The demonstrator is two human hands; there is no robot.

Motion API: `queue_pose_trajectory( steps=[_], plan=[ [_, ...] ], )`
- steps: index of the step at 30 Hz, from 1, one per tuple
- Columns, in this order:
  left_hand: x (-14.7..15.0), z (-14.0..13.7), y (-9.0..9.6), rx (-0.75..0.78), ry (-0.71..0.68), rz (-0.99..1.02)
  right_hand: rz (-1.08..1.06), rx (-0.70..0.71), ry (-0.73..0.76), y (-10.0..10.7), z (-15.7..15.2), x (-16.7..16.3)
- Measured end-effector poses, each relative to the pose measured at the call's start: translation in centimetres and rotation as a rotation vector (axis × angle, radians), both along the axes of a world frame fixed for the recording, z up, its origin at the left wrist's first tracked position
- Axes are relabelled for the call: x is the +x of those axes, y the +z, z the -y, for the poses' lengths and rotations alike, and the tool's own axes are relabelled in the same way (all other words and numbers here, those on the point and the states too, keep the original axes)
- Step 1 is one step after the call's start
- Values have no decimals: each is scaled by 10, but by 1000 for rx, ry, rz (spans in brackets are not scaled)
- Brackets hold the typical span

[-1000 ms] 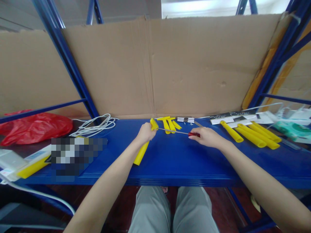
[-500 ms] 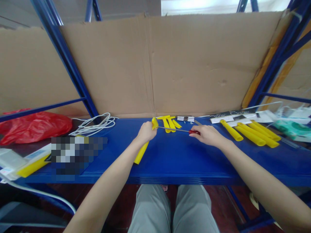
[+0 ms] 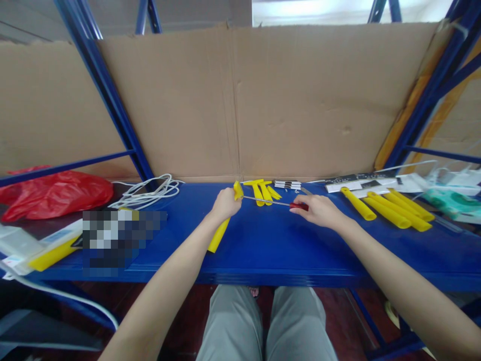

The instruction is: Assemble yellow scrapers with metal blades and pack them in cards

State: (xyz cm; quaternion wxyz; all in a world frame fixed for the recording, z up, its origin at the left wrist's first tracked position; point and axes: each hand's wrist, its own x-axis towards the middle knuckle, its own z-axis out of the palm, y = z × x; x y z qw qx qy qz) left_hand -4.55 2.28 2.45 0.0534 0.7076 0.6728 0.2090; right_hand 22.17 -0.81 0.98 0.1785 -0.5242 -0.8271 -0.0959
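My left hand (image 3: 226,201) is closed around a yellow plastic tool (image 3: 218,236), its flat head standing up past my fingers and its long handle slanting down toward the table edge. In my right hand (image 3: 317,208) is a screwdriver (image 3: 299,206) with a red handle. Its long thin shaft points left, and the tip meets the head of the yellow tool beside my left fingers; the exact contact point is too small to make out. Behind the shaft lie several small yellow T-shaped pieces (image 3: 258,193). A small stack of white-and-dark blades or packets (image 3: 287,185) lies beside them.
Several yellow tube handles (image 3: 389,211) lie at the right near black-and-white packets (image 3: 341,183) and a green-white plastic pack (image 3: 453,203). White cable (image 3: 156,193) and a red plastic bag (image 3: 60,193) are at the left. A cardboard sheet (image 3: 300,100) walls the back of the blue table (image 3: 285,250).
The view has shifted very slightly. My right hand and the screwdriver sit marginally farther left; both hands keep their grip.
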Motion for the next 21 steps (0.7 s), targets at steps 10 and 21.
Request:
queue_pose_trajectory(
  steps=[10, 21],
  plan=[
    [1, 2, 1, -13, -5, 1, -45, -47, 51, -6, -4, 1],
    [4, 4, 5, -82, 24, 103, -57, -71, 60, -6, -6, 0]
  ],
)
